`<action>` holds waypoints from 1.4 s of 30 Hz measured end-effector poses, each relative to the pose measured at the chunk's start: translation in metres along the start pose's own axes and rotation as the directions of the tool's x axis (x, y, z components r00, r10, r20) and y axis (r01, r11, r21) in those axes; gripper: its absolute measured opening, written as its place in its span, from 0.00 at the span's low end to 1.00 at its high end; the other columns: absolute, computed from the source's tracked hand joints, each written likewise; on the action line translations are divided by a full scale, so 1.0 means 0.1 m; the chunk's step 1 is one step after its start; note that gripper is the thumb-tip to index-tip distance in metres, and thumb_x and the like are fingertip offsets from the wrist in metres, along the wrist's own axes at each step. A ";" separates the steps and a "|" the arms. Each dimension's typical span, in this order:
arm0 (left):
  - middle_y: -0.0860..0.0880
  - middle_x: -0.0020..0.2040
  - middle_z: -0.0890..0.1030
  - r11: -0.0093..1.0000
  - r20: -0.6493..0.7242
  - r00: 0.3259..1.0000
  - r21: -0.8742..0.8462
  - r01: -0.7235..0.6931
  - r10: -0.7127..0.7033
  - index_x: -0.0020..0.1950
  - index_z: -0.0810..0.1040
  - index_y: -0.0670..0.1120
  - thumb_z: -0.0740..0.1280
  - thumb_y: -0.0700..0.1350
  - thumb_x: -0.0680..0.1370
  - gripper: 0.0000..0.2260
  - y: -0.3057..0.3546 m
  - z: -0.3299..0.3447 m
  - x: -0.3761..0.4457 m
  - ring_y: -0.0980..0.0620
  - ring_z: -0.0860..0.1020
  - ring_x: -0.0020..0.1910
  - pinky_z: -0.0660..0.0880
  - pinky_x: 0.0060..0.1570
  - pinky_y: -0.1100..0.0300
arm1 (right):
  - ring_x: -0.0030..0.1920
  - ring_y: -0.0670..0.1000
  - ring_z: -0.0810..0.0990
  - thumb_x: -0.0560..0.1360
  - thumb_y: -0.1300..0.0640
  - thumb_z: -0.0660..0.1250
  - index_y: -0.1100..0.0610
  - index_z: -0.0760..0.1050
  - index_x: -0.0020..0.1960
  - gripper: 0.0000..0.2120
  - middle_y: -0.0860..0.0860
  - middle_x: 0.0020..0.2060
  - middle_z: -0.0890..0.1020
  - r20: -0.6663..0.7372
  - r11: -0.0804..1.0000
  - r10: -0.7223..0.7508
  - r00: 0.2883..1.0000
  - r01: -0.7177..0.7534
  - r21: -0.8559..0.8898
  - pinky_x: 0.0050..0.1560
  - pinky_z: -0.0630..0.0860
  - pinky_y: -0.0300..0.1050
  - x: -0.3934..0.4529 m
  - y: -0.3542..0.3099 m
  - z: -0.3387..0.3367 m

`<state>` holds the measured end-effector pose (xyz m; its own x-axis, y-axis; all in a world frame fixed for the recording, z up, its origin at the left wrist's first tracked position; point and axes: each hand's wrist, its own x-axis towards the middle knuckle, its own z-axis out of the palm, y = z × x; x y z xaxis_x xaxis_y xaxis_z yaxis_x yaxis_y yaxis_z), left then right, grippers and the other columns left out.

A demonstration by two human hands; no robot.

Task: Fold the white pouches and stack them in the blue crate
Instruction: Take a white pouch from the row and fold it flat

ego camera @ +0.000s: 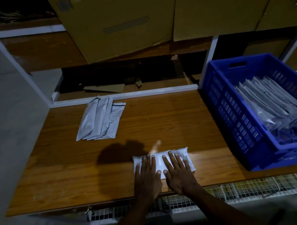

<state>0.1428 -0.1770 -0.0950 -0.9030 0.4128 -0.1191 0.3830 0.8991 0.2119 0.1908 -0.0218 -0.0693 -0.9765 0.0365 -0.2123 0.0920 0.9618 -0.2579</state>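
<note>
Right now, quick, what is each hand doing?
Left hand: open, fingers straight, pressing flat on the white pouch.
Right hand: open, fingers straight, pressing flat on the same pouch.

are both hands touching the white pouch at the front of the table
Touching. The head view shows the left hand and right hand pressed flat, fingers spread, on the white pouch.
</note>
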 end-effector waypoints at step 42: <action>0.50 0.74 0.68 0.998 0.156 0.987 0.039 -0.042 0.036 0.78 0.59 0.53 0.70 0.55 0.76 0.33 -0.14 -0.66 0.42 0.46 0.64 0.72 0.54 0.72 0.44 | 0.71 0.59 0.64 0.70 0.46 0.74 0.50 0.62 0.76 0.38 0.54 0.71 0.69 0.161 0.982 -0.061 0.985 0.088 -0.166 0.68 0.64 0.59 0.53 0.15 -0.65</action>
<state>0.0868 -0.1821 -0.0393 -0.8475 0.4624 -0.2608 0.4284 0.8858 0.1784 0.1280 0.0119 -0.0231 -0.9361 -0.0660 -0.3454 -0.0275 0.9930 -0.1152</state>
